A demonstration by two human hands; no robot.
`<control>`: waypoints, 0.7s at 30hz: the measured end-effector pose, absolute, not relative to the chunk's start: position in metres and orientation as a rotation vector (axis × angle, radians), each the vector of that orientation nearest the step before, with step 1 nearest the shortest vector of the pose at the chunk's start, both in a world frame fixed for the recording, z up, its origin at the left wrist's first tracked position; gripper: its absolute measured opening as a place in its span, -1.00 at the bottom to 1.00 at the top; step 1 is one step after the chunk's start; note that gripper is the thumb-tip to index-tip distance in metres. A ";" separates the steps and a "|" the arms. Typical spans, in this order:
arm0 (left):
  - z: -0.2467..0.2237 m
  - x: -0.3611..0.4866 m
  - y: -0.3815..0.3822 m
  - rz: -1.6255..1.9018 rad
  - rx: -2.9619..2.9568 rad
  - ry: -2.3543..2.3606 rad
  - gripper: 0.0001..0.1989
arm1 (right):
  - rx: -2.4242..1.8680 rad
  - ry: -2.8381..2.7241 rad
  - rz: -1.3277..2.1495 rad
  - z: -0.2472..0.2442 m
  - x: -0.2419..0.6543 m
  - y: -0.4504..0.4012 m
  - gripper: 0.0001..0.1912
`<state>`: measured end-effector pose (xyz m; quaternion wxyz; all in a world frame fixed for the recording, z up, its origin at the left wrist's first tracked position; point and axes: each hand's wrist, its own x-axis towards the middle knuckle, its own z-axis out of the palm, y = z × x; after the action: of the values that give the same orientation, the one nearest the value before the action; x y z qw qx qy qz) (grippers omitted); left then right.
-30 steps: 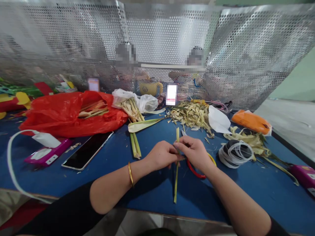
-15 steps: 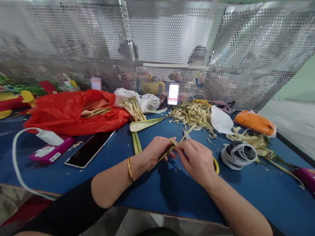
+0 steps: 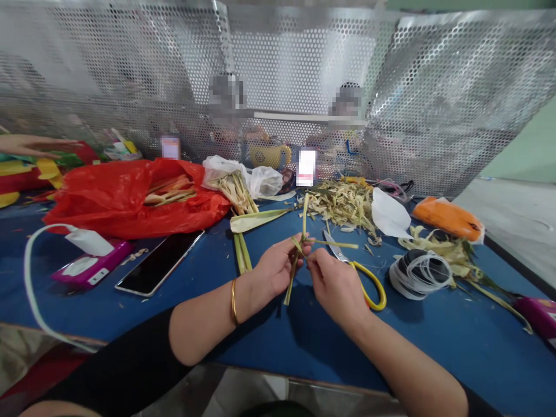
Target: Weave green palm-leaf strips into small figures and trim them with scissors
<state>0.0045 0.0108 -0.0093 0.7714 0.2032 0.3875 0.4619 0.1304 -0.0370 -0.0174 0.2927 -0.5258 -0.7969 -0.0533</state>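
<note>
My left hand [image 3: 278,263] is closed on crossed green leaf strips [image 3: 306,213], which look folded or knotted together at its fingertips. One strip end points up, one sticks out to the right and one hangs down below the hand. My right hand [image 3: 339,284] is closed in a pinch at the right side of the crossing, on a strip end mostly hidden by the fingers. Scissors with yellow handles [image 3: 369,286] lie on the table just beyond my right hand. Behind my left hand rest long green stalks [image 3: 241,253] and a pale leaf [image 3: 259,220].
A red plastic bag [image 3: 99,200] with strips, a black phone [image 3: 160,263] and a purple power strip [image 3: 93,266] lie left. Leaf scraps [image 3: 343,202], a spool of white cord [image 3: 419,275] and an orange packet [image 3: 447,217] lie right. Another person's hand [image 3: 32,146] shows far left.
The strips have turned, so one end now stands upright and another points right. My right hand has shifted slightly down, uncovering the scissors. Another person's hand has appeared at the far left.
</note>
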 end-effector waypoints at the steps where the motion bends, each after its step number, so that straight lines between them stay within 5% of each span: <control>1: -0.009 0.004 0.011 1.010 0.406 0.832 -0.88 | -1.405 -2.131 -0.138 -0.018 0.130 -0.037 -0.82; 11: -0.003 0.000 0.015 1.053 0.431 0.875 -0.87 | -1.297 -2.333 -0.535 -0.020 0.135 -0.035 -0.82; 21: -0.021 0.011 0.008 0.988 0.573 0.717 -0.82 | -0.985 -2.603 -0.476 -0.009 0.130 -0.035 -0.88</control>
<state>0.0111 0.0078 -0.0210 0.7813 0.2654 0.3319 0.4572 0.1298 -0.0350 -0.0085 0.1585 -0.3443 -0.9103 -0.1665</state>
